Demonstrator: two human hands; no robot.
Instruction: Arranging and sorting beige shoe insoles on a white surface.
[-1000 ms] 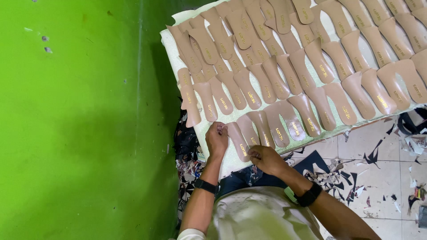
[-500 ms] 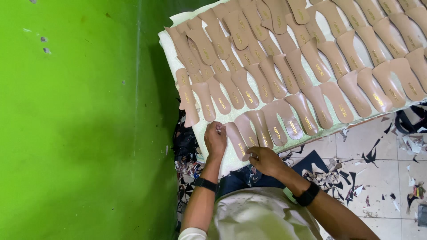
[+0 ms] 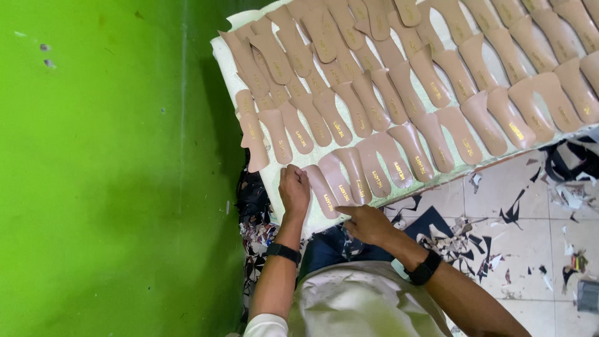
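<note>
Rows of tan shoe insoles with small gold markings lie overlapping on a white board (image 3: 293, 215). My left hand (image 3: 294, 189) rests flat on the board's near corner, its fingers against the nearest insole (image 3: 322, 192). My right hand (image 3: 368, 223) sits at the board's near edge, fingertips touching the lower end of that same insole and the one beside it (image 3: 340, 181). Neither hand lifts anything. Both wrists wear black bands.
A bright green wall (image 3: 112, 168) fills the left side. Tiled floor (image 3: 530, 218) at the right is littered with dark and pale offcut scraps. More insoles (image 3: 437, 75) cover the board toward the far right.
The view has shifted slightly. My right hand slid a little left along the board's edge toward the nearest insole; my left hand stays in place.
</note>
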